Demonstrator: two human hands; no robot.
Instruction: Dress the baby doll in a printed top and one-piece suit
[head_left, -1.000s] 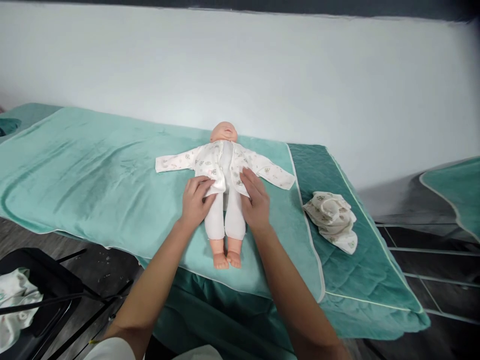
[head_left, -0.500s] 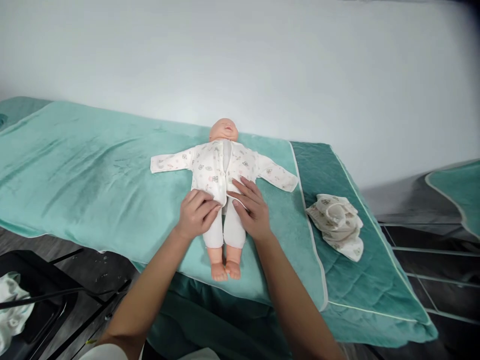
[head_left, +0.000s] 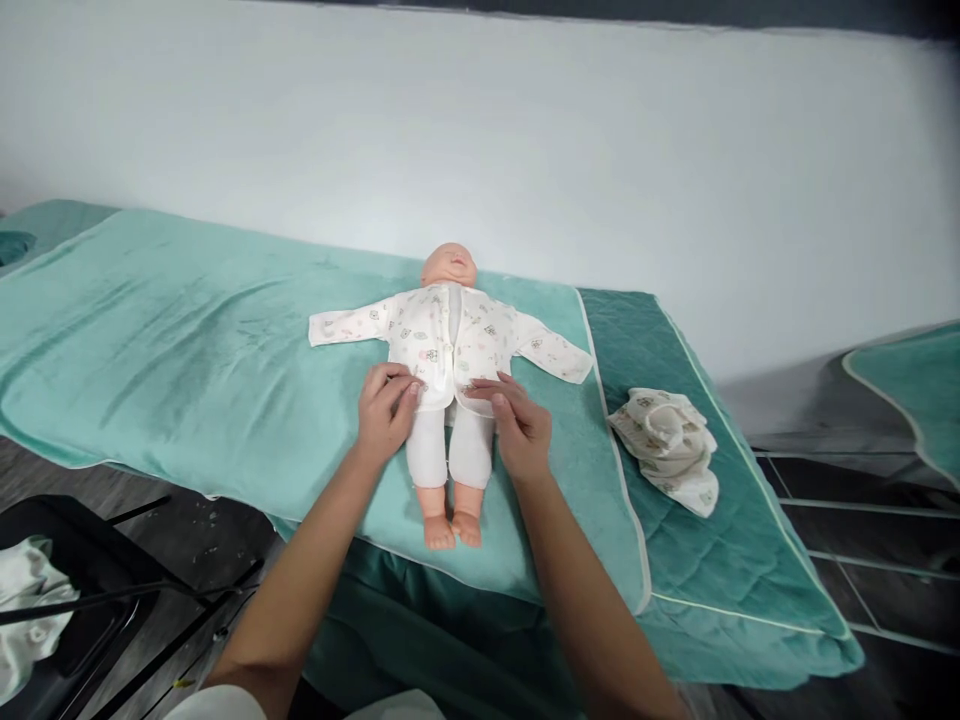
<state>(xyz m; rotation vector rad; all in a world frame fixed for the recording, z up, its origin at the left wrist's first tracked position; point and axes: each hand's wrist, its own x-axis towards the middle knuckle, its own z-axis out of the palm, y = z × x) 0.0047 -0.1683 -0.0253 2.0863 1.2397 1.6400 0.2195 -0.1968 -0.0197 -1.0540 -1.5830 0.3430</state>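
Note:
A baby doll lies on its back, its feet toward me. It wears a white printed baby jacket with both sleeves spread out, and white trousers that leave the feet bare. The jacket fronts meet near the middle and part at the chest. On the left side of the hem, my left hand pinches the jacket between thumb and fingers. My right hand is at the opposite lower front, its fingertips closed on the cloth near the hem.
A green blanket covers the bed under the doll. To the right, a crumpled printed cloth lies on the darker quilted cover. A black chair holding white cloth stands lower left. Behind is a white wall.
Both hands have moved apart from the jacket's middle toward its sides. The jacket's lower fronts now lie flatter and more even over the trousers. The view has tilted slightly.

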